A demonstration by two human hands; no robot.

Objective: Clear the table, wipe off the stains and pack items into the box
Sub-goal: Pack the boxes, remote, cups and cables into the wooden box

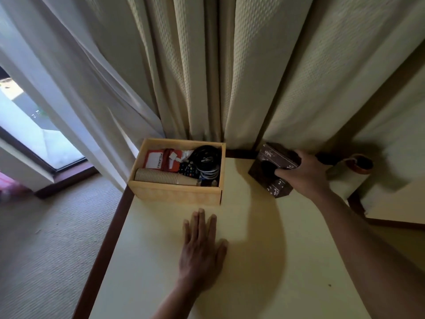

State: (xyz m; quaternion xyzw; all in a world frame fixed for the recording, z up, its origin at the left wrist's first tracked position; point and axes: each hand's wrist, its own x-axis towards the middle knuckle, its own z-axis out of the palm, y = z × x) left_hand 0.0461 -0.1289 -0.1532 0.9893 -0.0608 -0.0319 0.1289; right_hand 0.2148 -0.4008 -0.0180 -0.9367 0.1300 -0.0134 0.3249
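Note:
A light wooden box [174, 193] stands at the table's far left corner. Inside lie a stack of paper cups [161, 176], a red lanyard card [158, 160], a small dark device with coloured keys [188, 170] and coiled black and white cables [207, 157]. My left hand [202, 247] rests flat on the cream table [253, 272], just in front of the box. At the far right, a dark brown tissue box [269, 169] sits tilted on the table, and my right hand [303, 172] grips it from the right side.
Beige curtains [230, 77] hang right behind the table's far edge. A dark round object with a handle [358, 164] sits at the far right by a second table surface [397, 203]. Carpeted floor [46, 238] and a window [30, 132] lie to the left.

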